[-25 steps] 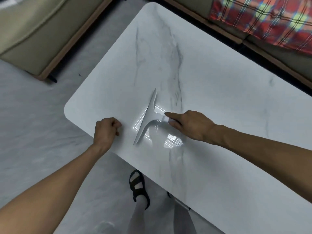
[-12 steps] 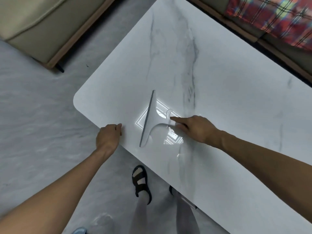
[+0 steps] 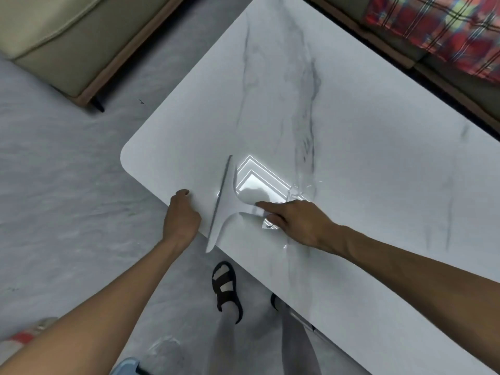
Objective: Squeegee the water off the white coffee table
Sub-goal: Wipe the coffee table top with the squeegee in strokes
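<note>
The white marble coffee table (image 3: 365, 163) fills the middle and right of the head view. On it lies a white squeegee (image 3: 226, 204), blade down, its near end sticking out past the table's near edge. My right hand (image 3: 295, 220) grips the squeegee's handle with the forefinger stretched along it. My left hand (image 3: 182, 216) is closed in a loose fist resting on the near edge, just left of the blade. A wet patch with small splashes (image 3: 296, 192) glistens right of the blade under a bright ceiling-light reflection.
A beige sofa (image 3: 62, 36) stands at the top left on the grey floor. Another sofa with a red plaid blanket (image 3: 438, 31) runs along the table's far side. My sandalled foot (image 3: 226, 288) and legs are below the near edge. A red-and-white object (image 3: 25, 335) lies bottom left.
The squeegee has slid left and toward me, so its blade end now overhangs the near edge. My left hand stayed on the edge. The view shifted.
</note>
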A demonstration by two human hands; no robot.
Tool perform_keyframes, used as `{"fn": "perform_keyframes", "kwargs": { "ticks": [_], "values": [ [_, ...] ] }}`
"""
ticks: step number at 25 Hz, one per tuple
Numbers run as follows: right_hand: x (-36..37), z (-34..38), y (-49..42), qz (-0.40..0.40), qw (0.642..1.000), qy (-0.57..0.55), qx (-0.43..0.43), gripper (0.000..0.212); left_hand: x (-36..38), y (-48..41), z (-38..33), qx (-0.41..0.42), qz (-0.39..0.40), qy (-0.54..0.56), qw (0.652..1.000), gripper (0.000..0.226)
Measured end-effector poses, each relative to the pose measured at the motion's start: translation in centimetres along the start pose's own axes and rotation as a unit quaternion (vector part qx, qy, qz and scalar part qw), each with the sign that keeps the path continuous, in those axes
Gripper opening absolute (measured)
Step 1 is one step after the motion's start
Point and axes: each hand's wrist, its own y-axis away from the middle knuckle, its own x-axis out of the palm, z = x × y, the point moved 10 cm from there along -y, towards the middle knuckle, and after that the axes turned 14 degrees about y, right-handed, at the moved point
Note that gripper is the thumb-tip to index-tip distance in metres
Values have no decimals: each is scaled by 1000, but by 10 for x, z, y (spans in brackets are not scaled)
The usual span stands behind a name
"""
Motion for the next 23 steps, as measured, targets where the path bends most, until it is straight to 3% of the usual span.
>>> {"fn": "perform_keyframes", "kwargs": {
  "ticks": [4, 8, 16, 19, 23],
  "values": [
    [31, 75, -57, 33, 998, -11, -49, 42, -25, 8, 26, 16, -55, -38, 998, 51],
    [30, 32, -30, -15, 1000, 20, -19, 41, -28, 10, 42, 11, -46, -15, 999, 14],
    [18, -94, 109, 46, 983, 94, 153, 41, 6, 16, 16, 38, 43, -28, 998, 29],
    [14, -56, 109, 14, 988, 81, 133, 40, 10, 21, 16, 52, 32, -92, 994, 29],
    [28, 46, 34, 9, 999, 18, 28, 41, -21, 24, 40, -17, -85, 25, 996, 39]
  ]
}}
